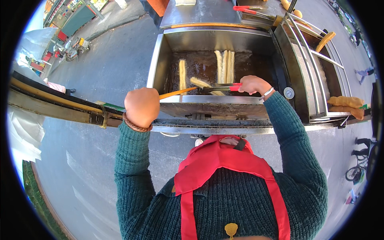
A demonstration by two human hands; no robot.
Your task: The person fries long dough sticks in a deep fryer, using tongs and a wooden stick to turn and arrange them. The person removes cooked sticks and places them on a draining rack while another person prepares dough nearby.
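My left hand (142, 105) grips a long wooden stick (177, 93) whose tip reaches over the oil of a steel frying vat (155, 64). In my right hand (255, 85) are red-handled tongs (220, 87), pointing left, their dark ends close to the stick's tip. Below these tips a pale dough strip (198, 81) lies slanted in the oil, partly hidden by the tools. Another dough strip (182, 75) floats upright in the picture at the vat's left. Several pale strips (225, 64) lie side by side near the middle.
A wire draining rack (312, 57) stands right of the vat, with browned fried dough sticks (345, 102) at its near end and one (325, 41) farther back. A round dial (289, 93) sits by the vat's right edge. Behind is a steel worktop (201, 13) with other red-handled tongs (249, 9).
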